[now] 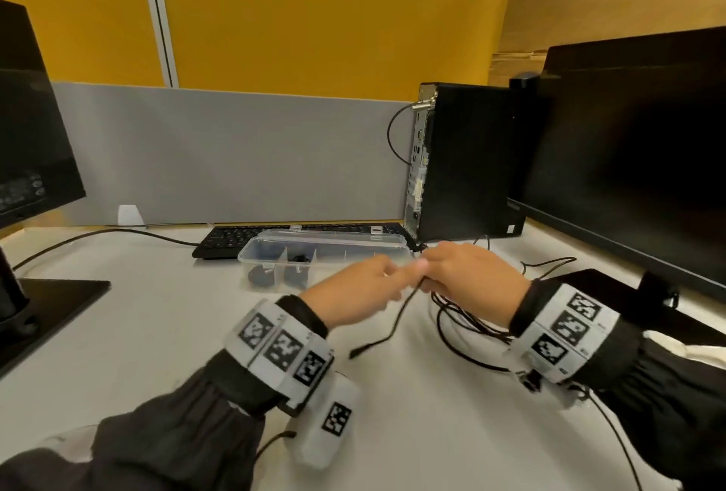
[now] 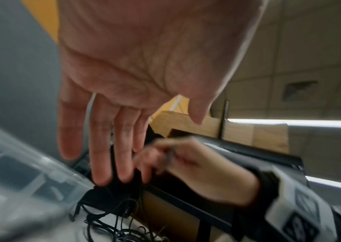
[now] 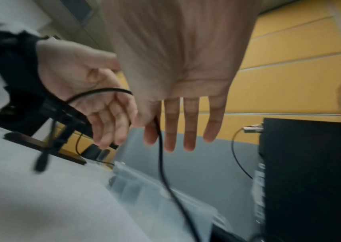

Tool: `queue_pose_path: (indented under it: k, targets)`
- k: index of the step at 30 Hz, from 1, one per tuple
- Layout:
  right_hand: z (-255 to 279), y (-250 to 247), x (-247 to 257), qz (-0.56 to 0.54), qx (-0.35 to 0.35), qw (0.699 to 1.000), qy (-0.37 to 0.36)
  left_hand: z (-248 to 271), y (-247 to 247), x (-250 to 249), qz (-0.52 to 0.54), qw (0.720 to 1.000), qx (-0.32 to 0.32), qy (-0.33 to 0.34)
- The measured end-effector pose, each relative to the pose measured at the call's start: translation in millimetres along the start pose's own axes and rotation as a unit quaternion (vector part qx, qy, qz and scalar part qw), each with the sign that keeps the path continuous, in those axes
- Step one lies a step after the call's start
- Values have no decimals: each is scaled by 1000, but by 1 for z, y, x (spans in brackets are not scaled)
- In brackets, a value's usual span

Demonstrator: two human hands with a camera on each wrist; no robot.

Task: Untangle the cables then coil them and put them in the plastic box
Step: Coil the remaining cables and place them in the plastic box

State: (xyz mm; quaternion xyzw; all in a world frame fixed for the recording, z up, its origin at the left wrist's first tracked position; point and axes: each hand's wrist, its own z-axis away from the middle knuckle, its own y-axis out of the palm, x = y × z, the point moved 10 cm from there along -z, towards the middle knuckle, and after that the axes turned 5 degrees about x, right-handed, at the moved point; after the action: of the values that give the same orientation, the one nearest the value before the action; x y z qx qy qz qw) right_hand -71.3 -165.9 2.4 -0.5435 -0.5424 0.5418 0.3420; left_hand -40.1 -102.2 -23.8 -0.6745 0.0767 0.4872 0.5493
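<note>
Here, above the white surface (image 1: 157,333), the left hand (image 1: 353,294) and right hand (image 1: 471,278) meet, fingers loosely extended; a black cable (image 1: 396,317) pinched between them, its plug end dangling leftward; more tangled cables (image 1: 459,325) lie beneath the right wrist; the clear plastic box (image 1: 322,250) sits just beyond, before the keyboard (image 1: 235,237).

Both arms wear dark, gathered long sleeves (image 1: 188,416) with elastic cuffs. Each wrist carries a white segmented band (image 1: 281,349) printed with black-and-white square fiducial markers; the right band (image 1: 565,329) matches. A white camera housing (image 1: 332,422) with its own marker hangs under the left wrist, trailing a thin black lead.
</note>
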Motion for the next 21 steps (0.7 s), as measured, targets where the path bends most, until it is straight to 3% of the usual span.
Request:
queue_pose_path:
  k: [3, 6, 8, 10, 12, 14, 16, 18, 19, 21]
  targets:
    - [-10, -17, 4, -31, -60, 997, 22, -4, 0, -11, 44, 999, -10, 17]
    - [-6, -22, -24, -233, -102, 965, 64, -2, -33, -1, 202, 976, -73, 40]
    - [-4, 4, -32, -305, 1, 950, 64, 7, -69, 8, 311, 939, -133, 70]
    - [7, 45, -34, -268, 151, 949, 73, 22, -113, 26, 394, 892, -205, 87]
    - [22, 79, -49, -221, 243, 940, 97, 40, -154, 49, 477, 830, -270, 106]
    - [33, 94, -74, -224, 253, 930, 143, 62, -188, 77, 546, 757, -337, 122]
    - [44, 94, -109, -247, 206, 921, 220, 90, -216, 106, 579, 687, -418, 131]
    - [52, 85, -136, -246, 151, 915, 283, 115, -230, 124, 586, 635, -487, 130]
    - [53, 80, -142, -232, 138, 915, 299, 122, -230, 127, 580, 622, -511, 126]
    - [46, 65, -137, -193, 113, 924, 310, 125, -222, 114, 532, 645, -535, 121]
